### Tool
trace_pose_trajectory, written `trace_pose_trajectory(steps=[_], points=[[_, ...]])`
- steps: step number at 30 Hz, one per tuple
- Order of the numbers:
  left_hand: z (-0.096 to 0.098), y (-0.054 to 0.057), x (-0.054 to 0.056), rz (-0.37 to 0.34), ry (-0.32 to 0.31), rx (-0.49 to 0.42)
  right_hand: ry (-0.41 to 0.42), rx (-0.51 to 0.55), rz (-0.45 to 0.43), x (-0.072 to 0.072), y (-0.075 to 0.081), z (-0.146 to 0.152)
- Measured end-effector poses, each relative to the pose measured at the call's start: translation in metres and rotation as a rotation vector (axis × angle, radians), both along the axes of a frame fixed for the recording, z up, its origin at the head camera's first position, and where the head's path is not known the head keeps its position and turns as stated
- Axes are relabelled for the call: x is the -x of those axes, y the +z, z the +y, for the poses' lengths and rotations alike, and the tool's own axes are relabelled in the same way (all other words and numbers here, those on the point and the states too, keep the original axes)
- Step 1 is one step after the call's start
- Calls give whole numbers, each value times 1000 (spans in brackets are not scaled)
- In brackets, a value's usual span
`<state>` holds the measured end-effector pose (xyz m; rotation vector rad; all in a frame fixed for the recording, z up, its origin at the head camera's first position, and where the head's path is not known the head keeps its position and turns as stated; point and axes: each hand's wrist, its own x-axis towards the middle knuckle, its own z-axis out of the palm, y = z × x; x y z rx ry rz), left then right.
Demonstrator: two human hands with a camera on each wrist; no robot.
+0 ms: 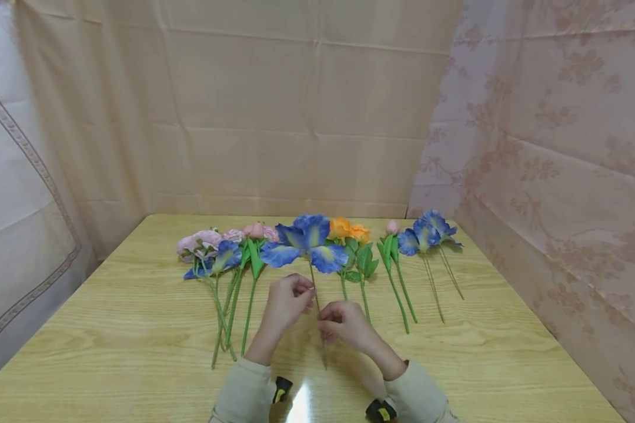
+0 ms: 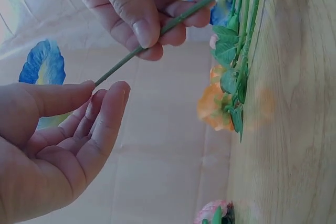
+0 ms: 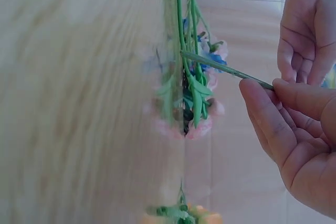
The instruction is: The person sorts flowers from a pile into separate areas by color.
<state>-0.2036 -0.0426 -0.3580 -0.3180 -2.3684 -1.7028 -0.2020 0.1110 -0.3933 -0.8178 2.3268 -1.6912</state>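
A blue artificial iris (image 1: 311,238) with yellow streaks is held up off the wooden table in the head view, its bloom tilted away. My left hand (image 1: 288,299) pinches its thin green stem (image 2: 122,62) just below the bloom, between thumb and fingertips. Lower on the same stem, my right hand (image 1: 348,324) pinches it between thumb and forefinger. The stem's cut end points back toward me, and in the right wrist view it sticks out past the right fingertips (image 3: 251,88). Part of the bloom shows behind the left hand in the left wrist view.
Pink flowers (image 1: 203,239) and a blue iris (image 1: 227,255) lie at left. Orange flowers (image 1: 340,228) lie behind the hands. To the right are a pink tulip (image 1: 393,228) and blue irises (image 1: 423,236). Curtains (image 1: 296,117) surround the table (image 1: 137,329).
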Motion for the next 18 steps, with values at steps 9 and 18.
trace_pose_trajectory(steps=[9,18], points=[[-3,-1,-2,2,-34,66,-84,-51,30,5,6,13],[-6,-4,-2,-1,-45,97,-199,-50,-7,17,11,32]])
